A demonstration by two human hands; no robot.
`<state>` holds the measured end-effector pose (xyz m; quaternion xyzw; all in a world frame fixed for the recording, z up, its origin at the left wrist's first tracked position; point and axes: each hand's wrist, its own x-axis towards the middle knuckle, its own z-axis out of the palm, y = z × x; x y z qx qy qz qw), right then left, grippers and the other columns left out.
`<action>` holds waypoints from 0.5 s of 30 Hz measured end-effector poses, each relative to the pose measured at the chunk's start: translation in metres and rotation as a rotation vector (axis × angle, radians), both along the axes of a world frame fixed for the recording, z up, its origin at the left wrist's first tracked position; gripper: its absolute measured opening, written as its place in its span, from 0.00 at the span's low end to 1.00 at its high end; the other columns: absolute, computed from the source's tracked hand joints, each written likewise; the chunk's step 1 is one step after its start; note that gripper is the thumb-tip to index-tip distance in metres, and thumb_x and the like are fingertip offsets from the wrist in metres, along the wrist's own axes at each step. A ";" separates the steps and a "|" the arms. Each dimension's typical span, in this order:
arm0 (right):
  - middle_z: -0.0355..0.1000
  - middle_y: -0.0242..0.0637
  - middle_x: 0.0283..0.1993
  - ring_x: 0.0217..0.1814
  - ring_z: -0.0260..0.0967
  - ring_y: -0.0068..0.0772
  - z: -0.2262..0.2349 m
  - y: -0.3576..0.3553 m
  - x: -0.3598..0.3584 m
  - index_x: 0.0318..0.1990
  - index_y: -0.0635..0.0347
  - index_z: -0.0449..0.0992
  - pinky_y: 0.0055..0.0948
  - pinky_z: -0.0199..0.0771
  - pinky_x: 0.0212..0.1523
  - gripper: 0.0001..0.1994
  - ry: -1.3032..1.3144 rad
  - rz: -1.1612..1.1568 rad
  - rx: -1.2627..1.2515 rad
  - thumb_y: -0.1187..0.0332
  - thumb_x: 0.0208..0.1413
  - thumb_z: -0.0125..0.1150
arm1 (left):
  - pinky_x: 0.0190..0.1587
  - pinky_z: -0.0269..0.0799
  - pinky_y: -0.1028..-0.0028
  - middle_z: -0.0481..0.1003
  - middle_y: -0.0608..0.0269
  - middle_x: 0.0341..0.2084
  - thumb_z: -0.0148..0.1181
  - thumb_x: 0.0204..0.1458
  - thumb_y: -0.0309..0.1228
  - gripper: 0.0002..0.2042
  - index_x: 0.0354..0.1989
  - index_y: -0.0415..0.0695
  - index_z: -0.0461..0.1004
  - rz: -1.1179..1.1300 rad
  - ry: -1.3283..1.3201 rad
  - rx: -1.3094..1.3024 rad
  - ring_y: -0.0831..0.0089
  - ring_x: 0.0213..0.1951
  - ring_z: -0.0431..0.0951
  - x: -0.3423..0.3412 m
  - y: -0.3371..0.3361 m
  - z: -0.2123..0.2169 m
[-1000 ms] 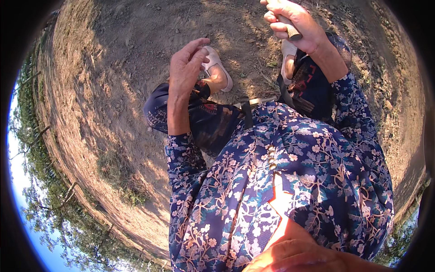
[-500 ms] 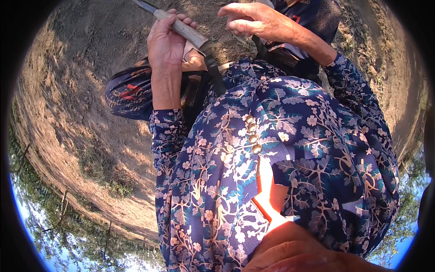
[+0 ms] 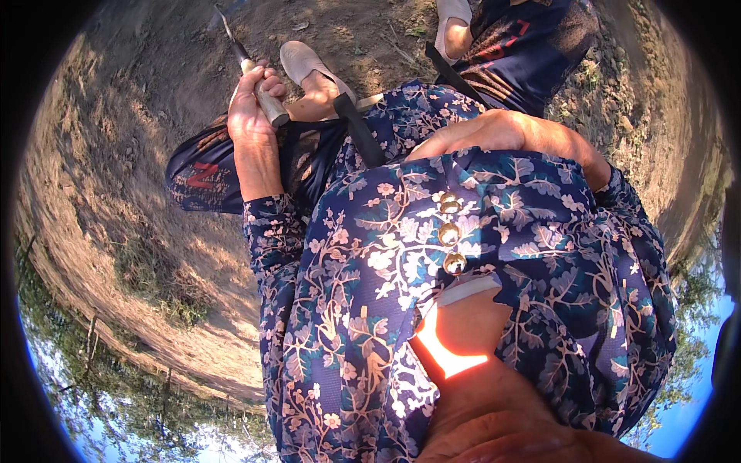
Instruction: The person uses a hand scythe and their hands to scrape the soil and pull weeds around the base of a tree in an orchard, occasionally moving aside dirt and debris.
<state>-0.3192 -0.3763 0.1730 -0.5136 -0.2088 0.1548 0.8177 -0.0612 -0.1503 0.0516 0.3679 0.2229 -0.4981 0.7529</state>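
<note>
My left hand (image 3: 255, 96) is closed round the wooden handle of a garden hand tool (image 3: 272, 106). Its thin metal neck curves up from a dark collar toward the top of the picture, where the working end is faint and hard to make out. My right hand (image 3: 478, 133) lies against the front of my dark blue flowered shirt (image 3: 525, 224) at the waist. Folds of cloth cover its fingertips, so whether it grips the cloth is hidden.
I am low over bare brown soil (image 3: 154, 154). My beige shoes (image 3: 309, 62) and dark patterned trousers (image 3: 532, 54) show at the top, with a black strap (image 3: 359, 127) across the lap. A grass tuft (image 3: 162, 282) grows at left; trees (image 3: 116, 386) stand beyond.
My right hand has dropped from above the lap to the shirt front. My left hand has moved a little left and down with the tool, whose curved neck now shows.
</note>
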 end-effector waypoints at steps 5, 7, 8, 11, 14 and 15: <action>0.70 0.56 0.50 0.59 0.64 0.54 0.035 -0.002 0.007 0.50 0.74 0.70 0.45 0.52 0.65 0.18 0.014 0.064 -0.139 0.68 0.63 0.39 | 0.22 0.65 0.77 0.67 0.58 0.26 0.51 0.53 0.21 0.10 0.43 0.35 0.63 0.033 0.012 -0.014 0.78 0.20 0.64 -0.001 -0.004 0.011; 0.71 0.53 0.50 0.58 0.64 0.56 0.029 0.000 0.004 0.47 0.70 0.72 0.52 0.49 0.65 0.17 -0.109 0.089 -0.038 0.69 0.63 0.38 | 0.22 0.63 0.77 0.65 0.59 0.27 0.50 0.54 0.21 0.11 0.46 0.34 0.62 0.031 -0.006 -0.019 0.79 0.21 0.62 0.000 -0.002 0.013; 0.71 0.52 0.50 0.58 0.64 0.57 0.029 -0.002 0.002 0.46 0.69 0.73 0.54 0.48 0.64 0.16 -0.141 0.108 -0.027 0.69 0.63 0.38 | 0.21 0.62 0.78 0.65 0.59 0.28 0.49 0.55 0.21 0.12 0.47 0.33 0.62 0.029 -0.015 -0.022 0.79 0.21 0.61 0.002 -0.001 0.015; 0.72 0.50 0.49 0.58 0.65 0.56 0.031 -0.004 0.002 0.45 0.67 0.74 0.54 0.47 0.65 0.14 -0.094 0.141 -0.033 0.71 0.61 0.41 | 0.21 0.62 0.78 0.64 0.59 0.29 0.49 0.56 0.21 0.12 0.48 0.33 0.61 -0.005 -0.060 -0.004 0.79 0.21 0.61 0.006 -0.003 0.012; 0.72 0.51 0.49 0.59 0.65 0.55 0.029 -0.004 -0.001 0.45 0.68 0.74 0.55 0.46 0.65 0.14 -0.090 0.124 -0.041 0.72 0.61 0.42 | 0.21 0.62 0.78 0.65 0.59 0.28 0.50 0.56 0.22 0.12 0.47 0.34 0.61 -0.035 -0.062 0.004 0.79 0.21 0.62 0.007 -0.008 0.009; 0.72 0.51 0.49 0.59 0.65 0.55 0.030 -0.004 -0.002 0.46 0.68 0.74 0.55 0.46 0.65 0.14 -0.090 0.120 -0.050 0.71 0.61 0.42 | 0.21 0.62 0.78 0.65 0.58 0.27 0.51 0.55 0.21 0.12 0.46 0.35 0.61 -0.039 -0.044 0.003 0.79 0.21 0.63 0.009 -0.009 0.007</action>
